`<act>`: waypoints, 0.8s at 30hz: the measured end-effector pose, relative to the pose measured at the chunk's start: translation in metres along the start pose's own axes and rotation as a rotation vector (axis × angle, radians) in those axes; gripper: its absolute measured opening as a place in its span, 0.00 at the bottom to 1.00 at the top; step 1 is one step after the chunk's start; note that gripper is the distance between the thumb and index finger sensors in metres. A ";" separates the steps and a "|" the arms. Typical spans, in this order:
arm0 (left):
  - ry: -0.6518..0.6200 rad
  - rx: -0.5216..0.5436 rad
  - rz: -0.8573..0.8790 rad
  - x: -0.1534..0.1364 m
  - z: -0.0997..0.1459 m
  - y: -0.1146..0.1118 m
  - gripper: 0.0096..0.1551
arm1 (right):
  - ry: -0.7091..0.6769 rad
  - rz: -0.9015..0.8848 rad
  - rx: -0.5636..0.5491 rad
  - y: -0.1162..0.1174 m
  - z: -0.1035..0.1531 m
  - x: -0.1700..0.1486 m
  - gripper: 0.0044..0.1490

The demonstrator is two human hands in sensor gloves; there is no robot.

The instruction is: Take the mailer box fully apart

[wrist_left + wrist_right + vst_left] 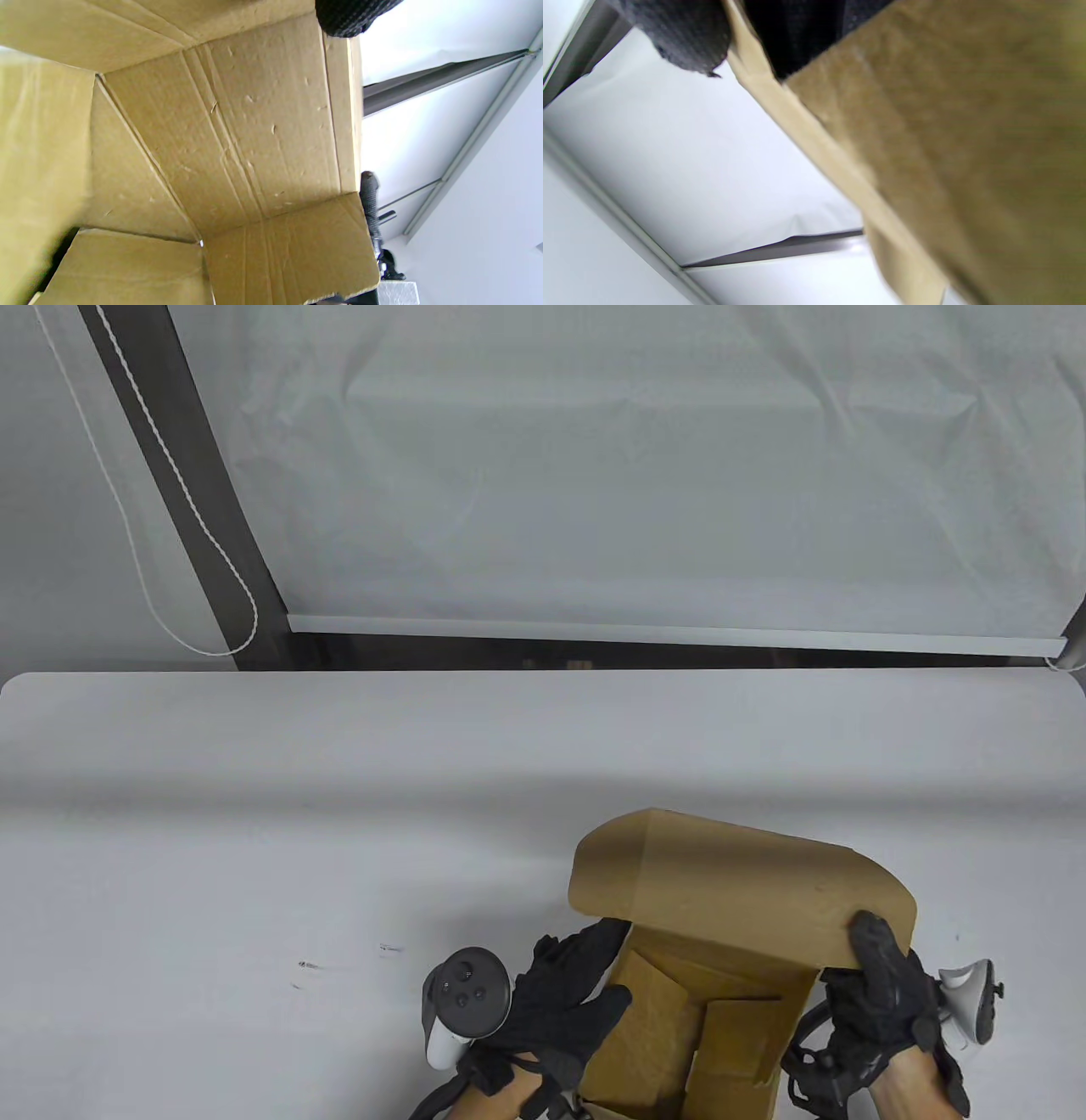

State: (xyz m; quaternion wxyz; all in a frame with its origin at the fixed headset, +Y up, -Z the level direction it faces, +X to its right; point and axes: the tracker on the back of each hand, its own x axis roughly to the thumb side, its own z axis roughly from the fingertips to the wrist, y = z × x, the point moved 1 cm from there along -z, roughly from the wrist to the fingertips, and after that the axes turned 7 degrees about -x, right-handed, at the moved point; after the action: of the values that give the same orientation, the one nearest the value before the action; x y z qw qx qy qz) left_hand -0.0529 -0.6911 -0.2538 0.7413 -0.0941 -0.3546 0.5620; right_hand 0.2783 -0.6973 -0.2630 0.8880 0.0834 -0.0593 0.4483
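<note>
Left hand [564, 1014] low at frame bottom, fingers spread, thumb pointing right. Right hand [882, 1001] raised higher, fingers curled in a pinch, wrist straight.
</note>
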 end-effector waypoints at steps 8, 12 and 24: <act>-0.006 0.054 0.014 -0.006 0.004 0.018 0.34 | 0.067 -0.065 -0.008 -0.009 -0.004 -0.007 0.39; 0.030 0.240 0.046 -0.010 0.015 0.034 0.31 | -0.053 0.223 0.083 -0.002 -0.006 0.007 0.58; 0.007 0.417 0.152 -0.021 0.032 0.068 0.32 | -0.119 1.087 0.282 0.016 -0.007 0.013 0.41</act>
State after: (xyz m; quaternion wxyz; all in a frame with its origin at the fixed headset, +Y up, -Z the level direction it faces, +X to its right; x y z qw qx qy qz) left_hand -0.1281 -0.6944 -0.2760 0.7016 0.0328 -0.2200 0.6770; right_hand 0.2733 -0.6766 -0.2658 0.5048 0.1838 -0.0832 0.8393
